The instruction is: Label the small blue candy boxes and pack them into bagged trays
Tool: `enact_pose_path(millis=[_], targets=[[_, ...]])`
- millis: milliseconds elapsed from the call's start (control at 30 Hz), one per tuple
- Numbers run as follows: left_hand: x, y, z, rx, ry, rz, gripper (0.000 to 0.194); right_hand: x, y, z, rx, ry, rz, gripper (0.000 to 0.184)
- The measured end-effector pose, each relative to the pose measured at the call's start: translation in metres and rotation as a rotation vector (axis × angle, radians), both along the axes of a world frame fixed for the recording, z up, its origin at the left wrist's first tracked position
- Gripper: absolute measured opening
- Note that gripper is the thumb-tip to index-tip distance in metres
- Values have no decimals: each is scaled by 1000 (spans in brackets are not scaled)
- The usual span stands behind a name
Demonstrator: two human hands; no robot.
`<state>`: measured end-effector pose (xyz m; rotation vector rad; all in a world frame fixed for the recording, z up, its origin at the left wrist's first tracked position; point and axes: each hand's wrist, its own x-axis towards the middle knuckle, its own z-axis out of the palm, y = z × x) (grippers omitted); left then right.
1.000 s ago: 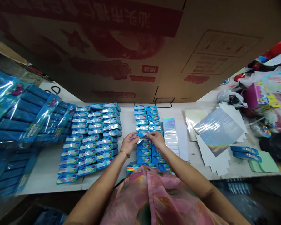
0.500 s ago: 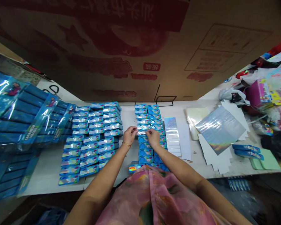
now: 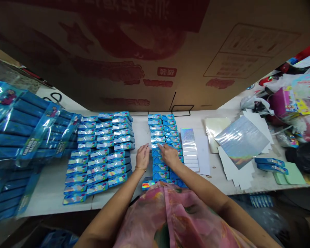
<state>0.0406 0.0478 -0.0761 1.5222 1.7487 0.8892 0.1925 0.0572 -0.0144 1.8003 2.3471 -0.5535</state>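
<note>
My right hand [image 3: 169,155] reaches over the middle columns of small blue boxes [image 3: 160,168]. Its fingertips press on a silver holographic sticker [image 3: 154,146] lying on one box of the left column. My left hand [image 3: 143,157] is beside that column's left edge, fingers stretched forward and nothing visible in it. Boxes farther back in this column carry shiny strips, while nearer ones show bare round recesses. Just right of the boxes lies a sheet of silver stickers [image 3: 189,148], partly peeled down to white backing.
Rows of blue boxes [image 3: 98,155] stand on the left, beside large plastic-wrapped blue packs [image 3: 28,127]. A big cardboard carton [image 3: 144,62] walls off the back. Silver sheets [image 3: 243,141], white paper, two blue boxes [image 3: 271,165] and green pads [image 3: 291,175] lie on the right.
Both hands pinched the silver sticker's ends before. Now the left hand has let go and moved slightly down, its fingers straightened. The right fingertips have slid left onto the sticker.
</note>
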Motion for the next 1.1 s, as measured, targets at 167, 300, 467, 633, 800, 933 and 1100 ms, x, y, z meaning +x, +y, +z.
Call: enact_pose_path(millis=[167, 300, 467, 633, 800, 933, 1100], targets=[[13, -9, 1, -225, 97, -54, 43, 0, -3, -1, -21, -94, 111, 47], [7, -4, 3, -305, 151, -65, 42, 7, 3, -4, -44, 15, 58, 43], [5, -4, 16, -241, 266, -15, 44, 62, 11, -7, 139, 301, -286, 34], [19, -9, 22, -263, 404, -96, 44, 115, 15, -2, 270, 281, -344, 35], [31, -14, 30, -131, 585, -121, 49, 71, 7, 2, 199, 130, 96, 39], [38, -18, 31, -107, 695, -189, 52, 21, 2, -3, 182, 44, 203, 40], [36, -19, 27, -108, 743, -214, 53, 11, 0, -9, 180, 12, 156, 42]])
